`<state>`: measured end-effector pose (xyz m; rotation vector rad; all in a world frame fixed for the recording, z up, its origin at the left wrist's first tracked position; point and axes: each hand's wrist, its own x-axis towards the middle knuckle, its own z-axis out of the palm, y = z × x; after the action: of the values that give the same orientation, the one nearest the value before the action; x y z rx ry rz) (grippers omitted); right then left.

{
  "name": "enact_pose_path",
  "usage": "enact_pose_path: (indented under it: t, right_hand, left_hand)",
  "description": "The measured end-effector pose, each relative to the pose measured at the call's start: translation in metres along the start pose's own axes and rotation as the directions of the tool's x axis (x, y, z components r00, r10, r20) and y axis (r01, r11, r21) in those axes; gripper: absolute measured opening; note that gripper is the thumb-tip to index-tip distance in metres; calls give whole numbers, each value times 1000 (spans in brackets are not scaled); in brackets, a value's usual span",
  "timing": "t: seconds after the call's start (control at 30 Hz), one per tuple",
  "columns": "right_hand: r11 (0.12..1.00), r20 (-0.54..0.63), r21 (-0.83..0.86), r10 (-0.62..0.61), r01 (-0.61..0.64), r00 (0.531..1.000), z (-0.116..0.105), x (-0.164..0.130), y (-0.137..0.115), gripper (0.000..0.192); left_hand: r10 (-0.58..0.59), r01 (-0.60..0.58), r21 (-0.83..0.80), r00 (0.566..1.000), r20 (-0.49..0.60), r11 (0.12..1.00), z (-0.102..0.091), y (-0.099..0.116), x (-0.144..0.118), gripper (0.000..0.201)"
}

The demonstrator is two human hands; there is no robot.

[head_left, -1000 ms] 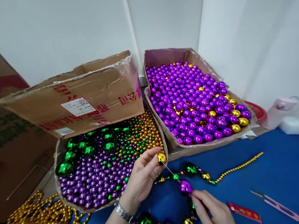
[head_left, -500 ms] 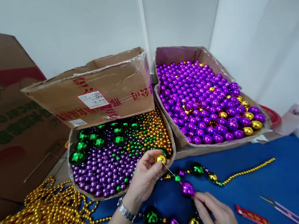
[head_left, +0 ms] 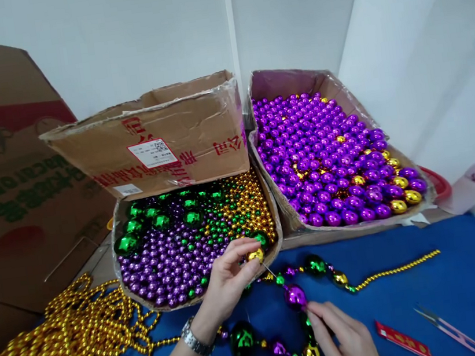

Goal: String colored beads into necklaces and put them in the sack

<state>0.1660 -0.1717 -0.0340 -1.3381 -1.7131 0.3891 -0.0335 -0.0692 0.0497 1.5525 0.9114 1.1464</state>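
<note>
The person's left hand [head_left: 230, 275] has its grip clamped on a gold bead [head_left: 255, 255]. From that bead a thin line [head_left: 270, 269], needle or thread I can't tell, slants down toward the right hand [head_left: 341, 336], its long axis leading to a small green bead [head_left: 280, 280] and, just past it, a large purple bead [head_left: 296, 297]. The right grip is pinched together at the purple bead's lower edge; what sits between the fingertips is hidden from me. A strand [head_left: 279, 349] of mixed beads curves over the blue tabletop [head_left: 392, 292] just below the left grip.

Beyond the left grip, an open box [head_left: 273, 211] holds purple, green and gold beads. The cardboard panel [head_left: 213, 163] rising behind shows red print, 公司 readable, and a white label [head_left: 153, 153] too small to read. Beyond both grips, rightward, another box [head_left: 290, 80] is full of purple beads with some gold. Right of the right grip lies a red packet [head_left: 402, 341] with gold marks.
</note>
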Motion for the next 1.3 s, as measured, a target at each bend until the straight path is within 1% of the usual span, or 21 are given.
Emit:
enact_pose_path:
  t: [0.07,0.1,0.17,0.27,0.33,0.4,0.47,0.57,0.63,0.67,0.73,0.8,0.87,0.93,1.0,1.03,1.1,1.17,1.23,1.27,1.3]
  right_hand:
    - [1000,41,-6,-30,31,999,0,1,2,20]
    - [999,47,-3,-38,38,998,1,2,2,19]
    - [999,47,6,-32,32,998,2,2,2,19]
    - [999,86,13,-35,34,996,3,1,2,19]
    - [999,118,5,-50,49,992,4,0,4,19]
    - [997,118,-9,-71,72,991,6,0,6,19]
    - [997,118,-11,-74,76,990,7,1,7,19]
    - [999,142,22,-30,28,989,8,3,6,20]
    - [997,163,73,5,-18,987,10,3,6,21]
    - [991,182,115,41,-63,982,12,2,5,22]
    - [949,222,222,173,-222,960,17,0,6,26]
    - [853,249,337,326,-397,912,24,-2,6,35]
    - [757,261,435,413,-488,873,30,-2,7,44]
    - [694,317,504,405,-514,858,32,-1,7,48]
    - [636,370,559,382,-532,847,33,0,7,50]
    - [605,376,586,386,-539,842,34,1,7,50]
    - [553,347,631,427,-545,835,33,1,6,50]
    - [530,309,646,476,-549,823,33,1,5,50]
    - [536,295,633,499,-558,815,31,1,5,52]
    - [543,288,626,506,-560,813,30,1,5,52]
    - [550,280,620,512,-560,812,29,1,5,52]
  left_hand:
    - [-23,23,15,1000,19,1000,4,2,-4,21]
    - [-46,46,-10,999,13,999,6,1,-6,23]
    - [-101,100,-116,995,-7,988,9,-3,-9,34]
    - [-164,151,-268,986,-27,952,12,-10,-13,49]
    - [-164,142,-269,985,-62,953,12,-12,-15,51]
    - [-147,120,-225,983,-108,967,12,-12,-18,53]
    - [-154,126,-208,980,-124,970,12,-11,-20,56]
    - [-214,188,-253,974,-78,949,13,-10,-24,60]
    - [-220,195,-250,973,-75,948,13,-11,-26,60]
    - [-215,189,-241,973,-83,952,13,-12,-27,60]
    - [-213,185,-234,972,-98,954,12,-15,-28,61]
    - [-231,200,-249,967,-105,948,11,-19,-28,61]
    - [-251,217,-254,962,-109,942,11,-22,-29,61]
    - [-254,229,-231,964,-84,946,13,-25,-31,60]
    - [-252,245,-190,968,-14,951,14,-24,-32,61]
    - [-250,251,-172,968,30,953,15,-23,-33,63]
    - [-234,252,-150,964,124,956,12,-18,-32,67]
    - [-198,226,-135,962,189,965,5,-12,-27,63]
    - [-170,184,-60,967,188,981,-7,-10,-16,51]
    - [-150,148,25,977,150,989,-15,-11,-9,46]
    - [-122,104,162,988,99,981,-24,-14,0,42]
